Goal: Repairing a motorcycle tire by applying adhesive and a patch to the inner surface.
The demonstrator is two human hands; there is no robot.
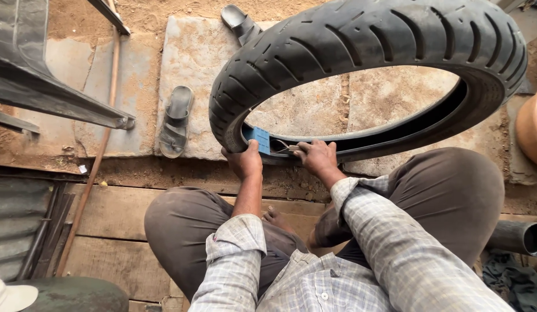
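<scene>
I looked down through the head camera and saw a person sitting on wooden planks (pixel 124 219) with both knees spread wide. A big black motorcycle tyre (pixel 361 52) stood up on its edge right in front of the knees. Its round hole faced the person, and the tyre stretched from left to right across the view, well past both hands.

The left hand (pixel 244 160) was closed on the near bottom rim of the tyre. It held a small blue block (pixel 259 140) against the inside edge there. The right hand (pixel 317 157) was just beside it, a little to the right, also on the rim. Its fingers were curled narrow around something thin and shiny (pixel 287 148). I could not tell what that thing was. The two hands were close together but not touching, and the blue block sat nearer to the left one.

Past the tyre lay a flat stone slab (pixel 193 58) on sandy ground. A grey sandal (pixel 176 121) rested on the slab to the left of the tyre, and another sandal (pixel 239 20) peeked out behind the tyre's top. A dark pipe end (pixel 525 238) showed low on the right.
</scene>
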